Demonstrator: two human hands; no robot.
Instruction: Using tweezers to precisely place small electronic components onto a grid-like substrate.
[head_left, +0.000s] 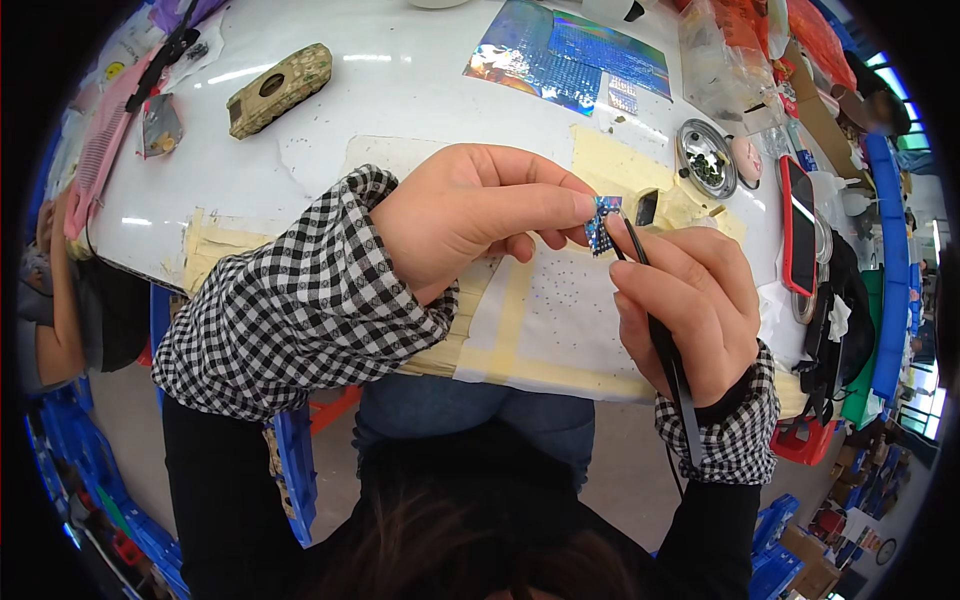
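Between the thumb and fingers of my left hand (480, 210) is a small, shiny blue holographic sticker piece (603, 222), held above the near part of the table. My right hand (695, 305) is closed around black tweezers (667, 345). The tweezers' tips and my right fingertips are right at the piece; whether the tips grip it I cannot tell. Beneath my hands lies a white sheet (540, 330) sprinkled with tiny dark specks and edged with yellowish tape. A camouflage-patterned toy tank hull (283, 88) with a round hole rests at the far left.
Larger holographic sheets (565, 60) lie at the back. On the right are a round metal dish (706, 160) with small dark green parts, a red-cased phone (797, 225) and clear plastic bags (720, 70). A pink comb-like rack (100, 145) stands left, where another person's arm (65, 290) shows.
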